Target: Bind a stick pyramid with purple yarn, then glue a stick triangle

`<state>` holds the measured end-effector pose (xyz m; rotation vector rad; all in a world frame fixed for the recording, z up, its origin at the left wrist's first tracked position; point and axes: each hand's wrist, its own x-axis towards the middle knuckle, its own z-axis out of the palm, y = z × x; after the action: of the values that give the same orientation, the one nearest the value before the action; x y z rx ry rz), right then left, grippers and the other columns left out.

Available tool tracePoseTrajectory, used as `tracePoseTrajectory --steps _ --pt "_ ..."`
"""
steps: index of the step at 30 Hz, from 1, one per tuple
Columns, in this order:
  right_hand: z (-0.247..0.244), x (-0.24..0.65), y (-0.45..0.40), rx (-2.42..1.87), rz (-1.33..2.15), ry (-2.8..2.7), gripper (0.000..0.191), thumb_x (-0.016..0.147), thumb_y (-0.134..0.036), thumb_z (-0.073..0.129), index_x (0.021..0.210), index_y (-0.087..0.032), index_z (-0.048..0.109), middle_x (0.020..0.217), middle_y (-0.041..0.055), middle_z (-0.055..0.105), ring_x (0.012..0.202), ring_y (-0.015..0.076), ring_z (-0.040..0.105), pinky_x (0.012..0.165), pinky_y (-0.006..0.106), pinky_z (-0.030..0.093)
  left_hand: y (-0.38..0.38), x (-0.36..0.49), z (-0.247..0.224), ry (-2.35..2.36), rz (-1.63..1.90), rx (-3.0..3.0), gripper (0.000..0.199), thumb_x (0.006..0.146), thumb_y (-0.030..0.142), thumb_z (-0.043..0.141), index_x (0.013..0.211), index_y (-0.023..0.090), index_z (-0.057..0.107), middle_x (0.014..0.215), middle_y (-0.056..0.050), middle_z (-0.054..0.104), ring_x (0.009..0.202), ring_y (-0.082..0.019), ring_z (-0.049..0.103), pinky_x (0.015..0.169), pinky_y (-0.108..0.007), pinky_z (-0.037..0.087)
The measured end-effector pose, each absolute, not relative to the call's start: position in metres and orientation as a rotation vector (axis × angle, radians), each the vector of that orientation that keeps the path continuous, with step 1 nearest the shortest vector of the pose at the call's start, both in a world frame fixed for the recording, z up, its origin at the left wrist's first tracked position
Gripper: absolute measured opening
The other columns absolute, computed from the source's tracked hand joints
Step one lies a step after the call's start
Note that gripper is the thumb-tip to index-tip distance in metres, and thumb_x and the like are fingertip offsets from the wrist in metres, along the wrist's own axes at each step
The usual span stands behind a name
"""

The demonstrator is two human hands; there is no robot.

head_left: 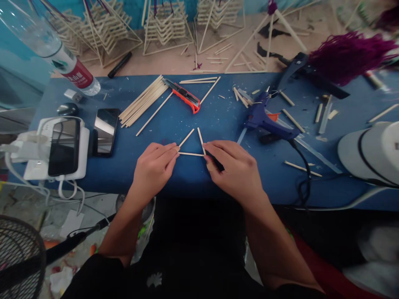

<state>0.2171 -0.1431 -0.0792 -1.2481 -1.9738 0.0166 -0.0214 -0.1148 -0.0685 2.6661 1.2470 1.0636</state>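
Three thin wooden sticks (191, 154) form a triangle with a gap at its far tip, low over the blue table. My left hand (156, 166) pinches the left corner, where the slanting stick (186, 140) meets the bottom one. At the right corner, my right hand (233, 168) pinches the other slanting stick (200, 135) against the bottom stick's end. Beyond the hands lies an orange box cutter (187, 98), beside a bundle of wooden sticks (143, 101). A blue glue gun (264, 118) rests to the right of my right hand.
Left are a phone (106, 133), a power strip (84, 145) with another phone (64, 147), and a water bottle (75, 70). Stacked stick structures (165, 25) and purple yarn (352, 58) stand behind. A white cylindrical container (370, 153) is at right; the glue gun's cord (305, 182) hangs near the edge.
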Motion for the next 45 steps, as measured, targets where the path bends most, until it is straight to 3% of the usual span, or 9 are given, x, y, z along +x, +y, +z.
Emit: tracePoseTrajectory --steps 4,15,24,29,34,39,42,45 --pt "-0.080 0.219 -0.142 -1.197 0.062 -2.024 0.029 0.098 -0.004 0.064 0.113 -0.020 0.083 0.117 0.0084 0.086 0.098 0.0244 0.081 0.090 0.043 0.069 -0.118 -0.023 -0.068 1.257 1.120 2.653 0.016 0.101 0.009 0.071 0.107 0.018 0.083 0.105 -0.007 0.088 0.093 -0.021 0.083 0.088 -0.035 0.069" --pt "-0.080 0.219 -0.141 -1.183 0.085 -2.003 0.028 0.097 -0.003 0.066 0.111 -0.019 0.084 0.115 0.0084 0.087 0.097 0.0246 0.082 0.089 0.042 0.068 -0.117 -0.022 -0.067 1.280 1.140 2.561 0.013 0.100 0.008 0.074 0.101 0.017 0.084 0.101 -0.005 0.089 0.090 -0.019 0.083 0.087 -0.032 0.069" --pt "-0.078 0.220 -0.141 -1.265 0.106 -2.002 0.032 0.100 -0.010 0.064 0.127 -0.016 0.079 0.114 0.0112 0.086 0.097 0.0256 0.080 0.091 0.041 0.067 -0.115 -0.029 -0.061 1.486 1.001 2.167 0.021 0.090 0.015 0.085 0.106 0.026 0.089 0.098 -0.001 0.088 0.085 -0.017 0.082 0.083 -0.029 0.067" --pt "-0.077 0.222 -0.138 -1.270 0.206 -2.036 0.042 0.100 -0.012 0.064 0.140 -0.018 0.074 0.125 0.0130 0.084 0.103 0.0279 0.080 0.093 0.046 0.067 -0.112 -0.030 -0.064 1.474 1.006 2.039 0.021 0.089 0.016 0.083 0.108 0.025 0.089 0.101 -0.003 0.088 0.082 -0.015 0.081 0.083 -0.030 0.069" --pt "-0.080 0.223 -0.138 -1.284 0.231 -2.025 0.043 0.100 -0.013 0.061 0.140 -0.018 0.073 0.123 0.0134 0.084 0.101 0.0288 0.079 0.092 0.049 0.068 -0.112 -0.032 -0.071 1.461 1.095 1.984 0.022 0.089 0.016 0.083 0.109 0.023 0.088 0.102 -0.005 0.089 0.086 -0.018 0.085 0.088 -0.034 0.071" --pt "-0.082 0.223 -0.135 -1.281 0.281 -2.025 0.049 0.096 -0.015 0.063 0.143 -0.024 0.071 0.155 0.0163 0.069 0.137 0.0350 0.069 0.105 0.055 0.064 -0.113 -0.032 -0.073 1.481 1.118 2.054 0.019 0.088 0.017 0.084 0.106 0.023 0.088 0.101 -0.006 0.089 0.085 -0.019 0.085 0.086 -0.034 0.071" --pt "-0.078 0.219 -0.131 -1.300 0.207 -2.085 0.043 0.093 -0.019 0.067 0.135 -0.022 0.076 0.169 0.0181 0.055 0.133 0.0384 0.067 0.107 0.061 0.058 -0.113 -0.032 -0.072 1.479 1.098 2.070 0.019 0.089 0.015 0.083 0.106 0.023 0.088 0.101 -0.006 0.089 0.087 -0.019 0.085 0.087 -0.035 0.070" --pt "-0.072 0.213 -0.126 -1.312 0.114 -2.212 0.038 0.092 -0.023 0.069 0.127 -0.024 0.081 0.173 0.0118 0.054 0.131 0.0411 0.062 0.104 0.063 0.051 -0.114 -0.033 -0.071 1.474 1.079 2.090 0.021 0.089 0.014 0.082 0.107 0.023 0.088 0.102 -0.006 0.089 0.088 -0.020 0.085 0.089 -0.036 0.069"
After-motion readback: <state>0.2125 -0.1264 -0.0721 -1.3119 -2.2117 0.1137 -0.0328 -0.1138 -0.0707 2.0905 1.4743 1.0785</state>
